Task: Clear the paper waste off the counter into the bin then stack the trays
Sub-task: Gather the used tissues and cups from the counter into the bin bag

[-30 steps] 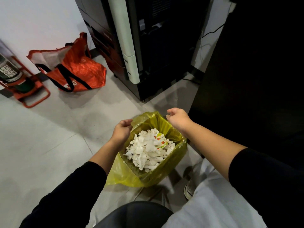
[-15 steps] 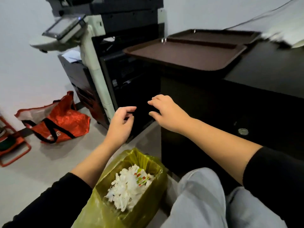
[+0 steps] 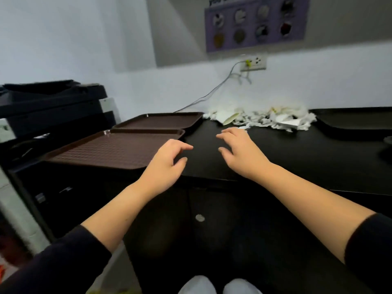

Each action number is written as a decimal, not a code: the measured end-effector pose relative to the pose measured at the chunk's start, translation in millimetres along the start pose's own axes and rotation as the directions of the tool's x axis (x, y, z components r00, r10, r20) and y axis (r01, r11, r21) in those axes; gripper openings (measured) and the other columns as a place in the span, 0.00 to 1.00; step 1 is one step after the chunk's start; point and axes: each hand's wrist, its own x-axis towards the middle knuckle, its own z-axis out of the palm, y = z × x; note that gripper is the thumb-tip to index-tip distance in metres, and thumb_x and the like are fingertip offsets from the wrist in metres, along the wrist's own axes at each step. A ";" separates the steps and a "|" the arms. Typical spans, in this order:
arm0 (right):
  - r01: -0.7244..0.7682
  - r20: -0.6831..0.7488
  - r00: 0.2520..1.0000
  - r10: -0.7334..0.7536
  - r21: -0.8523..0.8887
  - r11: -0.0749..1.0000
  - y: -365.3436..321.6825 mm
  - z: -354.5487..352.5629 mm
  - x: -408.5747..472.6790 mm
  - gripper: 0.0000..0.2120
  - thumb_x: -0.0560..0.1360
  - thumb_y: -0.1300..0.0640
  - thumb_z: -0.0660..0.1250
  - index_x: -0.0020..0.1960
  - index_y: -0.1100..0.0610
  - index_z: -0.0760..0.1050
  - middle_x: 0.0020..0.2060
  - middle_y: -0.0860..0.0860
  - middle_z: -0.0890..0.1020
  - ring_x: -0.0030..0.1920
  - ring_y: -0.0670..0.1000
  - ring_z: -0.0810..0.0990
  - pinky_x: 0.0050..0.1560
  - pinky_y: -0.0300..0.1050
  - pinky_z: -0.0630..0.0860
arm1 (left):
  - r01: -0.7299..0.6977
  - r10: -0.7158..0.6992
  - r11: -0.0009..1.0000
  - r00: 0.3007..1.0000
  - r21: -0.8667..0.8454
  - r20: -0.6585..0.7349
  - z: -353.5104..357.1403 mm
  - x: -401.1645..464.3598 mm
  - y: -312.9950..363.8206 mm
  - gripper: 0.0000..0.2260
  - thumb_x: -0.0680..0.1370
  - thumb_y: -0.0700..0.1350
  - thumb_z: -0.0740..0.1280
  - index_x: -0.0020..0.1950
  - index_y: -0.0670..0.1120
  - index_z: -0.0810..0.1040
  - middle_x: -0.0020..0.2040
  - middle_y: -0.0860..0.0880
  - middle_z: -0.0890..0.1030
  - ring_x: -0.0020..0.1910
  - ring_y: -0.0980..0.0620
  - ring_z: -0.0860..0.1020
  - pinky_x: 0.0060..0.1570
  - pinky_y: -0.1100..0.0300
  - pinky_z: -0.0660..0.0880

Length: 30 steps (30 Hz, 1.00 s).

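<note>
A heap of torn white paper waste (image 3: 267,118) lies at the back of the black counter (image 3: 297,158), against the wall. Two brown trays sit side by side at the counter's left end: the near tray (image 3: 110,148) and the far tray (image 3: 161,122). A dark tray (image 3: 352,122) lies at the right. My left hand (image 3: 163,164) hovers over the counter's front edge beside the near tray, fingers loosely spread, holding nothing. My right hand (image 3: 237,149) reaches over the counter toward the paper, fingers relaxed and empty. The bin is out of view.
A large black copier (image 3: 48,107) stands left of the counter. A cable (image 3: 212,90) runs from a wall socket (image 3: 253,63) down behind the trays. A poster (image 3: 254,22) hangs above. The cabinet front (image 3: 199,218) is below the counter.
My view has swung up from the yellow-lined bin on the floor to the counter. Both empty hands have risen from over the bin to the counter top.
</note>
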 end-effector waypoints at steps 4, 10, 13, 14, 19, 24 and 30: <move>-0.223 0.000 0.975 0.224 -0.074 0.972 72.1 -22.4 -16.4 0.20 0.78 0.58 0.61 0.69 0.59 0.67 0.66 0.55 0.67 0.69 0.54 0.61 0.68 0.43 0.59 | -0.030 0.027 0.999 0.980 0.012 0.199 67.0 54.2 8.6 0.16 0.77 0.42 0.66 0.65 0.48 0.73 0.58 0.53 0.72 0.61 0.56 0.70 0.64 0.62 0.65; -0.420 -0.084 0.907 0.413 -0.097 0.902 138.2 -30.3 -1.6 0.22 0.78 0.54 0.61 0.70 0.58 0.64 0.70 0.55 0.62 0.72 0.54 0.55 0.71 0.50 0.58 | 0.056 -0.106 0.989 0.908 0.134 0.406 135.8 124.8 11.4 0.25 0.79 0.54 0.60 0.75 0.58 0.57 0.77 0.49 0.53 0.75 0.47 0.51 0.72 0.47 0.56; -0.486 -0.106 0.874 0.475 -0.159 0.859 168.4 -28.7 19.3 0.24 0.77 0.52 0.62 0.71 0.57 0.63 0.70 0.54 0.61 0.72 0.55 0.55 0.70 0.53 0.60 | 0.028 -0.097 0.984 0.910 0.173 0.402 165.7 162.4 9.7 0.26 0.78 0.56 0.60 0.75 0.59 0.55 0.78 0.49 0.49 0.75 0.47 0.48 0.72 0.44 0.55; -0.500 -0.112 0.866 0.488 -0.184 0.846 178.3 -26.9 26.2 0.24 0.77 0.52 0.62 0.71 0.57 0.62 0.71 0.54 0.60 0.72 0.55 0.55 0.69 0.54 0.61 | 0.024 -0.101 0.981 0.912 0.194 0.397 175.6 174.8 7.4 0.26 0.78 0.56 0.60 0.75 0.59 0.55 0.78 0.50 0.48 0.76 0.47 0.47 0.72 0.43 0.54; -0.518 -0.133 0.851 0.508 -0.365 0.773 230.3 -14.6 63.9 0.27 0.76 0.49 0.64 0.71 0.54 0.59 0.73 0.54 0.56 0.75 0.59 0.49 0.70 0.63 0.58 | 0.023 -0.112 0.973 0.916 0.229 0.385 217.1 230.7 -7.9 0.25 0.78 0.56 0.58 0.74 0.61 0.54 0.78 0.52 0.48 0.76 0.48 0.45 0.72 0.40 0.49; -0.504 -0.138 0.849 0.510 -0.501 0.703 269.7 -5.6 100.8 0.31 0.73 0.44 0.63 0.72 0.42 0.54 0.74 0.54 0.54 0.74 0.64 0.49 0.66 0.73 0.50 | -0.003 -0.065 0.988 0.902 0.156 0.427 237.3 266.2 -23.9 0.20 0.80 0.51 0.56 0.72 0.55 0.63 0.73 0.52 0.63 0.73 0.48 0.56 0.70 0.46 0.58; -0.502 -0.063 0.837 0.544 -0.482 0.718 276.8 -1.9 117.9 0.18 0.77 0.61 0.58 0.65 0.49 0.66 0.60 0.58 0.69 0.59 0.62 0.70 0.46 0.51 0.70 | -0.009 0.013 1.000 0.947 -0.014 0.321 244.0 271.9 -35.6 0.11 0.79 0.39 0.59 0.59 0.44 0.78 0.58 0.49 0.73 0.64 0.51 0.66 0.62 0.65 0.60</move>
